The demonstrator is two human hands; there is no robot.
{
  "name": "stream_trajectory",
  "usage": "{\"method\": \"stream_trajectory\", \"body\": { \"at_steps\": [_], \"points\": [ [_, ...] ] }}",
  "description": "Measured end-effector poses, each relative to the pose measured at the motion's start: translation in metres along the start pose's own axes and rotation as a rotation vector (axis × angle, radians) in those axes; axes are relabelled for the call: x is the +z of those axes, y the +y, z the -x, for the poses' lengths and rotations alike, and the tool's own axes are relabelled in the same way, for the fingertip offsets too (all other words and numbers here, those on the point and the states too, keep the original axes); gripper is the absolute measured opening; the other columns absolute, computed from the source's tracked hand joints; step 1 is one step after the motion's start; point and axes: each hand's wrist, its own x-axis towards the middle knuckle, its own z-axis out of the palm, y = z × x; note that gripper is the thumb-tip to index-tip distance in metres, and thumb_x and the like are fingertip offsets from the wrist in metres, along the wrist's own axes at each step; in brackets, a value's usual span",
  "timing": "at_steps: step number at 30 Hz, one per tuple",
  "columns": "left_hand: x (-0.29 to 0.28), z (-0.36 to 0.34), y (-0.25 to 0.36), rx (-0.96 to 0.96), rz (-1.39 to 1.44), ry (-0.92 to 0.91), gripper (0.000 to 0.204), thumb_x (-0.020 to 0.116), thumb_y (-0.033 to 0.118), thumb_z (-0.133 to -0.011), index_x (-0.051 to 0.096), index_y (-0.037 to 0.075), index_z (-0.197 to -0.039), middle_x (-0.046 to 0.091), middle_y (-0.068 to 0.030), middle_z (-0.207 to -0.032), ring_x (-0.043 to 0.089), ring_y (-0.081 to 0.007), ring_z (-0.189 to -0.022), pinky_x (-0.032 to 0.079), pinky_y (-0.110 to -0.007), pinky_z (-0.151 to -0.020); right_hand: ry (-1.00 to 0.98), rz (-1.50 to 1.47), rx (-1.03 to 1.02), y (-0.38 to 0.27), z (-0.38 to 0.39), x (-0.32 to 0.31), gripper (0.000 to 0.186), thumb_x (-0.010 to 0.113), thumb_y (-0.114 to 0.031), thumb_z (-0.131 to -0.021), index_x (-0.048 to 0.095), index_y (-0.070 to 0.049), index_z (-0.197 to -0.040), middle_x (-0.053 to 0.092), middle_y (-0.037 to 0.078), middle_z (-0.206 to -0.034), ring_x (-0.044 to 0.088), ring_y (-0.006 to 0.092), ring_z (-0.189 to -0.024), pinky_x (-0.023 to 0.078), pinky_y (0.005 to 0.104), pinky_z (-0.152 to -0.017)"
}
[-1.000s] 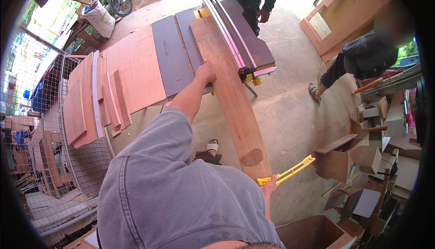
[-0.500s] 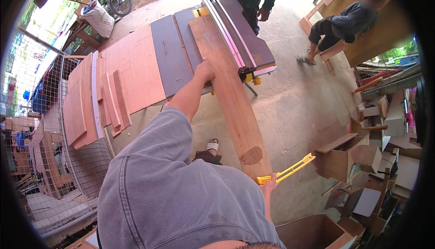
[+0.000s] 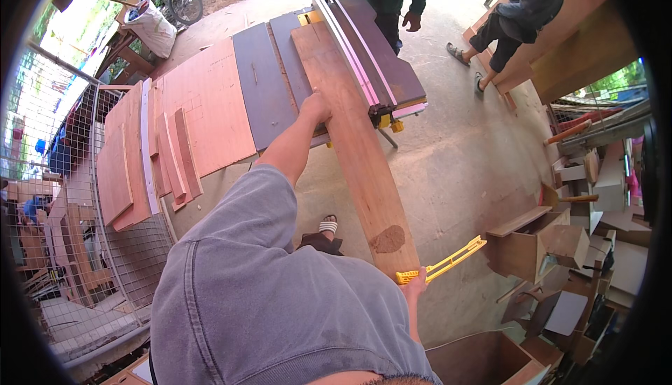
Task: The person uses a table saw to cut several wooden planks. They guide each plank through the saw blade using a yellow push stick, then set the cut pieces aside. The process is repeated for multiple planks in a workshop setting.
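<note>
A long wooden board (image 3: 357, 154) lies on the dark table saw (image 3: 280, 56), its far end beside the saw's rail fence (image 3: 346, 49) and its near end reaching back to my body. My left hand (image 3: 316, 108) is closed on the board's left edge at the saw's near side; some of its fingers are hidden. At the near end, my right hand (image 3: 416, 285) grips a yellow push stick (image 3: 455, 259) that sticks out to the right, its toothed end against the board. A dark round patch (image 3: 389, 239) marks the board nearby.
Left of the saw, a plywood-topped table (image 3: 203, 98) bears several loose strips (image 3: 178, 154). A person in green (image 3: 388, 0) stands behind the saw; another person (image 3: 514, 24) is at the far right. Wooden boxes and offcuts (image 3: 546, 245) crowd the right; wire mesh (image 3: 84, 196) stands left.
The person at the far right has straightened up and shifted slightly left. The person behind the saw has moved a little. My hands, the board and the push stick stay nearly still.
</note>
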Motion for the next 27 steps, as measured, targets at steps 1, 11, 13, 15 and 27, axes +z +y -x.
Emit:
{"method": "stream_trajectory", "body": {
  "at_steps": [1, 11, 13, 15, 27],
  "points": [
    [-0.0002, -0.0007, -0.0003, -0.003, 0.0, 0.001, 0.106, 0.082, 0.026, -0.079, 0.022, -0.013, -0.156, 0.069, -0.0294, -0.123, 0.068, -0.0391, -0.116, 0.056, -0.042, -0.098, -0.002, -0.005, -0.001, 0.0004, -0.0002, 0.0006, 0.051, 0.068, -0.03, -0.094, 0.05, 0.001, -0.13, 0.061, 0.016, -0.113, 0.066, 0.0297, -0.096, 0.057, 0.0473, -0.075],
    [-0.0033, -0.0004, 0.0, 0.041, -0.01, 0.034, 0.094, 0.069, 0.01, -0.078, 0.02, -0.02, -0.153, 0.071, -0.0311, -0.113, 0.072, -0.0397, -0.109, 0.059, -0.043, -0.09, 0.006, -0.003, -0.023, 0.0028, -0.0018, 0.0046, 0.053, 0.069, -0.031, -0.094, 0.05, 0.002, -0.132, 0.062, 0.017, -0.114, 0.066, 0.0302, -0.096, 0.056, 0.0475, -0.076],
    [-0.0033, -0.0016, -0.0009, 0.044, -0.005, 0.036, 0.094, 0.069, 0.01, -0.078, 0.02, -0.02, -0.152, 0.071, -0.0312, -0.112, 0.072, -0.0395, -0.108, 0.059, -0.043, -0.09, 0.006, 0.008, -0.02, 0.0018, -0.0005, 0.0056, 0.053, 0.069, -0.031, -0.094, 0.05, 0.002, -0.132, 0.062, 0.017, -0.114, 0.066, 0.0299, -0.095, 0.056, 0.0472, -0.075],
    [-0.0025, -0.0027, -0.0024, 0.051, 0.0, 0.043, 0.093, 0.069, 0.01, -0.079, 0.021, -0.021, -0.152, 0.071, -0.0313, -0.112, 0.072, -0.0394, -0.108, 0.059, -0.043, -0.089, 0.01, 0.016, -0.02, 0.001, 0.0009, 0.0067, 0.052, 0.069, -0.031, -0.094, 0.05, 0.002, -0.131, 0.062, 0.016, -0.113, 0.066, 0.0296, -0.094, 0.056, 0.047, -0.074],
    [-0.0057, -0.0085, -0.0023, 0.073, -0.052, 0.05, 0.093, 0.072, 0.012, -0.078, 0.023, -0.025, -0.148, 0.072, -0.0312, -0.11, 0.072, -0.0393, -0.107, 0.06, -0.043, -0.088, -0.025, -0.029, -0.021, 0.0034, -0.001, 0.0105, 0.046, 0.068, -0.028, -0.095, 0.051, 0.001, -0.126, 0.063, 0.015, -0.108, 0.067, 0.0288, -0.091, 0.057, 0.0471, -0.072]
  ]
}}
